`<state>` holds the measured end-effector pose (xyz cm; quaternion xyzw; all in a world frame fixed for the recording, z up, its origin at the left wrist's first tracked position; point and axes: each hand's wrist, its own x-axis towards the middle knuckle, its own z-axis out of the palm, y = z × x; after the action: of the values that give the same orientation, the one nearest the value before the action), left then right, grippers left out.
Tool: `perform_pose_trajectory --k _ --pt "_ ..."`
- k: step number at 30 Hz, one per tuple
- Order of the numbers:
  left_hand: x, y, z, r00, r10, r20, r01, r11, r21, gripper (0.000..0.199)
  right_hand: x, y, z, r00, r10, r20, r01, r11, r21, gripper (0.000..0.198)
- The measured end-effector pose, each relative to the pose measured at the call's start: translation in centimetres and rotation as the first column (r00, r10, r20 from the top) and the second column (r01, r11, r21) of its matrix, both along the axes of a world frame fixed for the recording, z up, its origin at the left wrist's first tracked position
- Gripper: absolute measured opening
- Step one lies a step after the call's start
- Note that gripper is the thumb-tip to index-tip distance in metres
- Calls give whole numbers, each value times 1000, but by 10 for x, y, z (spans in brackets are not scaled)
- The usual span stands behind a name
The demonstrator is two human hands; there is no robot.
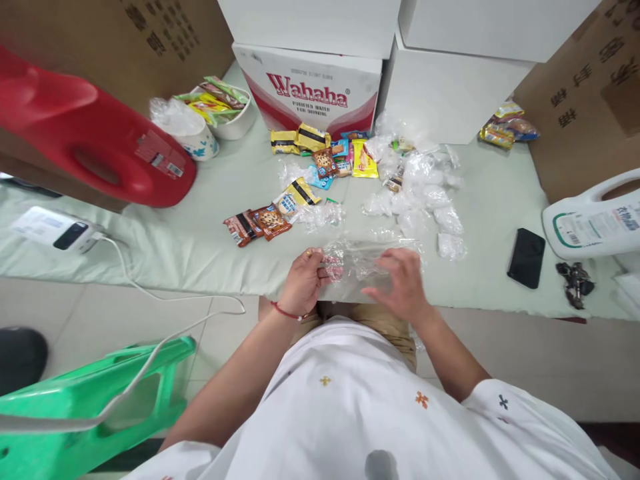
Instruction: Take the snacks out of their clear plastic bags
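My left hand (304,283) is closed on one end of a clear plastic bag (364,259), just over the front edge of the table. Its fingertips show through the thin film. My right hand (403,285) is at the bag's other end, thumb and fingers apart and slightly blurred; whether its fingertips touch the film I cannot tell. Beyond my left hand lie brown cookie packets (270,221) and a yellow biscuit packet (300,195). A heap of crumpled clear plastic bags (423,180) spreads out past my right hand.
Several snack packets (366,160) lie before a Wahaba carton (313,87). To the left are a red jug (100,140), a paper cup (197,143), a white bowl (240,123) and a power bank (57,230) with a cable. A black phone (527,259), keys (575,283) and a white bottle (595,220) occupy the right.
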<state>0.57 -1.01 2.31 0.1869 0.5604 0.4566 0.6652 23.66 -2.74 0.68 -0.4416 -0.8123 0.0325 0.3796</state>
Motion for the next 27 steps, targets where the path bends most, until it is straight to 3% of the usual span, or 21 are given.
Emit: perform_pose_trajectory --k 3,5,7,9,11,12,14,18,22,25,27 --pt "14 -1 15 997 -69 26 66 995 75 45 -27 -6 -4 998 56 -31 -59 990 -130 29" --pt "19 -1 25 995 -89 52 79 981 179 46 -35 -4 -3 984 10 -179 -56 965 -255 16" --pt "19 -1 30 996 -67 58 50 964 262 47 -36 2 3 903 -100 -418 -87 910 -406 17" --pt "15 -2 30 999 -3 33 -5 965 264 47 -33 8 12 702 -300 -646 -151 824 -545 24" --pt "13 -5 25 999 51 -3 -49 978 201 48 -29 15 20 446 -487 -751 -228 750 -621 34" --pt "14 -8 21 999 43 -10 -41 986 161 49 -26 17 24 345 -540 -768 -261 730 -631 38" --pt "20 -16 16 998 -57 17 55 994 93 53 -23 20 28 230 -577 -783 -290 728 -622 45" --pt "47 -27 16 954 -273 126 270 962 40 68 -27 16 31 155 -552 -819 -300 764 -572 47" --pt "67 -22 20 930 -309 198 311 950 23 60 -37 10 31 138 -571 -809 -312 750 -583 45" --pt "55 -20 25 947 -265 182 257 964 68 50 -28 11 34 177 -591 -787 -251 746 -616 46" --pt "30 -23 34 933 -306 191 294 951 92 45 -10 11 41 252 -603 -757 -201 733 -651 47"
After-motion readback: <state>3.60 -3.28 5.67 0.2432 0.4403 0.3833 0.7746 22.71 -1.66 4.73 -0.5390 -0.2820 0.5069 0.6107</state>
